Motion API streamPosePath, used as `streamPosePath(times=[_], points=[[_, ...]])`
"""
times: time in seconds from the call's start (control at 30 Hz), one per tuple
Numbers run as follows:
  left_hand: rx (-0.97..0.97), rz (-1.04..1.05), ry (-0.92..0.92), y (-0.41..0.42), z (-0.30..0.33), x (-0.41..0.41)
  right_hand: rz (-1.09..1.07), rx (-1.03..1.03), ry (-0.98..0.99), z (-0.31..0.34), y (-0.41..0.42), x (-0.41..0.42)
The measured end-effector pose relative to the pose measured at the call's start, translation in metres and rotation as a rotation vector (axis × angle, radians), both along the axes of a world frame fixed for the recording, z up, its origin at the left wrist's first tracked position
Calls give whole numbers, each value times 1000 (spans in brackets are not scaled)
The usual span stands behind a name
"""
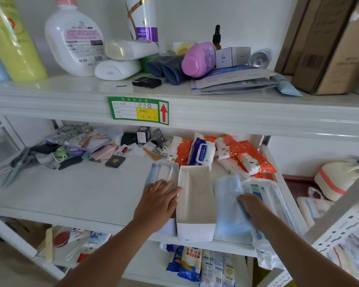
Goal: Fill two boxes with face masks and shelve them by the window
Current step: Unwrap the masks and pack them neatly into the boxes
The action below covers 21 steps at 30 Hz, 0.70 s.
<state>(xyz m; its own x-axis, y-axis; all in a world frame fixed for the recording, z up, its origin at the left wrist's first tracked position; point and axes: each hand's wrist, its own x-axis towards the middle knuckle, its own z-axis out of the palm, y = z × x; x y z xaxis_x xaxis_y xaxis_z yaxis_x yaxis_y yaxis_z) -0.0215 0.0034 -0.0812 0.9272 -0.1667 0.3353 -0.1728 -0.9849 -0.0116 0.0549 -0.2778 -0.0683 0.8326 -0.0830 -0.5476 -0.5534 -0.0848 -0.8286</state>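
Note:
Two open white boxes stand side by side on the middle shelf (81, 193). The left box (164, 172) holds face masks, and my left hand (157, 200) rests flat on top of it with fingers spread. The right box (195, 204) shows a bare cardboard inside. To its right lies a stack of blue face masks (228, 204) beside a clear plastic mask bag (265, 195). My right hand (251, 206) grips the blue masks at their right edge.
Orange and blue wet-wipe packs (201, 150) lie behind the boxes. Small cosmetics clutter (81, 146) fills the shelf's back left. The shelf above carries bottles (75, 38) and cardboard boxes (330, 48). A metal rack (340, 220) stands at right.

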Motion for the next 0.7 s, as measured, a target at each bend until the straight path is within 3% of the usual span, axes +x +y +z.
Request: streamPosePath(times=[0.1,0.2,0.37,0.5,0.6,0.7], points=[[0,4,4,0,0,0,-16,-52,16,-3,7,7],[4,5,9,0,0,0,-40,-255,54,2,15,14],[-3,4,-2,-1,1,-1,100,-417,-138,4,14,21],[-13,28,-2,-2,3,-1,188,-322,-138,-2,14,19],[-22,55,-1,-3,4,-2,175,-115,-41,-7,11,17],[-23,80,4,-4,6,-3,212,-130,12,-10,11,19]])
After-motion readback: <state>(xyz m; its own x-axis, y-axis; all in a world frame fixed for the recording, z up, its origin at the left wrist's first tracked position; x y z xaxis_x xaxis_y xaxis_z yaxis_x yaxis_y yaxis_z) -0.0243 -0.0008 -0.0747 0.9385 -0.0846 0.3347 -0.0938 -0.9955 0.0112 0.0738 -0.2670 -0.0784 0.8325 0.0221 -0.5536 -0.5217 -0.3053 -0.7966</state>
